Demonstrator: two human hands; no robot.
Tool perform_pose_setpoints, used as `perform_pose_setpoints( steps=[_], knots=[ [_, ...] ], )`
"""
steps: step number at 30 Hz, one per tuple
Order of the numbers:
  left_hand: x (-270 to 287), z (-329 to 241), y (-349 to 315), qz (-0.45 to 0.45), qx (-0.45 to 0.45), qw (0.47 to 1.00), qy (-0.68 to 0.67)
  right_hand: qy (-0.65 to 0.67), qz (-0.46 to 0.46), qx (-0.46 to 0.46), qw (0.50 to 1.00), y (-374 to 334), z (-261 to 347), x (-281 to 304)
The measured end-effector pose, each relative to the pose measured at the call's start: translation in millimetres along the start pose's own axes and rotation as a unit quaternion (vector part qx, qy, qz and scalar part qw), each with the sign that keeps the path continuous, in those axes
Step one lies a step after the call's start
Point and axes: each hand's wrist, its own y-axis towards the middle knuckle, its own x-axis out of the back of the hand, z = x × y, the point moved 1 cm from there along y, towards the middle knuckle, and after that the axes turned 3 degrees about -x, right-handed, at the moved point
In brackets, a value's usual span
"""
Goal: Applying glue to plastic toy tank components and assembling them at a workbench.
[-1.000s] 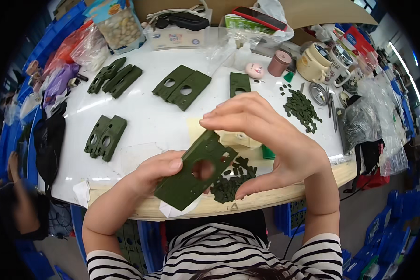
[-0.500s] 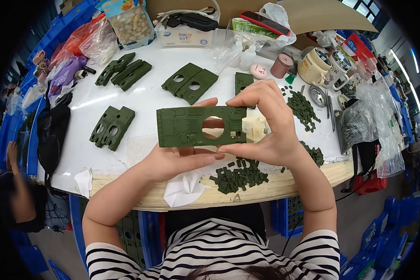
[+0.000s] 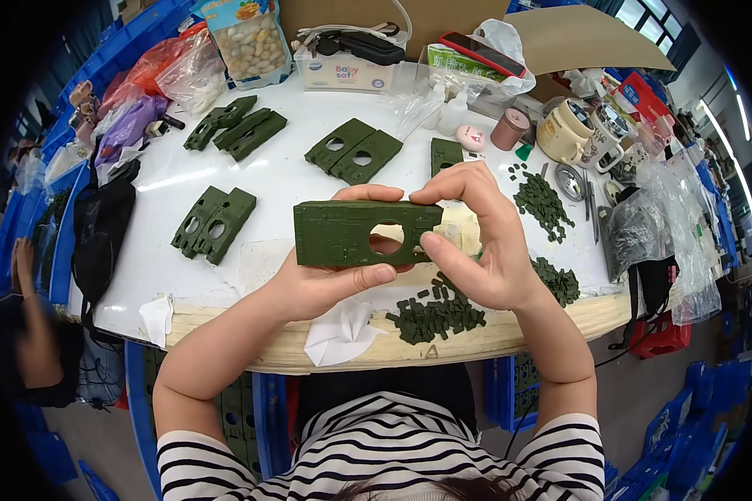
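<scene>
Above the near part of the table I hold a dark green plastic tank hull (image 3: pixel 334 235), long and flat with a round hole through it. My left hand (image 3: pixel 322 280) grips its lower and upper edges, thumb along the near side. At its right end, my right hand (image 3: pixel 485 234) has the thumb pressed on the surface by a small opening and the index finger on the far edge. Whether a small part sits under that thumb is hidden. Below the hands lies a pile of small dark green pieces (image 3: pixel 439 316). A cream-coloured block (image 3: pixel 459 227) shows behind the right fingers.
Paired green hulls lie at the left (image 3: pixel 215 224), far left (image 3: pixel 236 127) and back middle (image 3: pixel 355 152). More small pieces (image 3: pixel 541 204) are heaped at the right, near tweezers (image 3: pixel 594 213) and mugs (image 3: pixel 564 132). A folded white paper (image 3: pixel 340 334) rests on the wooden edge.
The hull has tilted and come slightly nearer to me. My right thumb has moved from below the hull's edge onto its right end, and my left thumb now lies along the near edge.
</scene>
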Motion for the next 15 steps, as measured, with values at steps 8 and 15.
perform_pose_setpoints(
  steps=[8,15],
  knots=[
    [1.6,1.4,-2.9,0.017,-0.027,0.995,0.094,0.068,-0.009,-0.065,0.995,-8.0,-2.7,-5.8],
    [-0.5,3.4,-3.7,0.020,-0.039,0.993,0.107,0.065,-0.007,-0.050,0.997,-10.5,-4.6,-4.9]
  ],
)
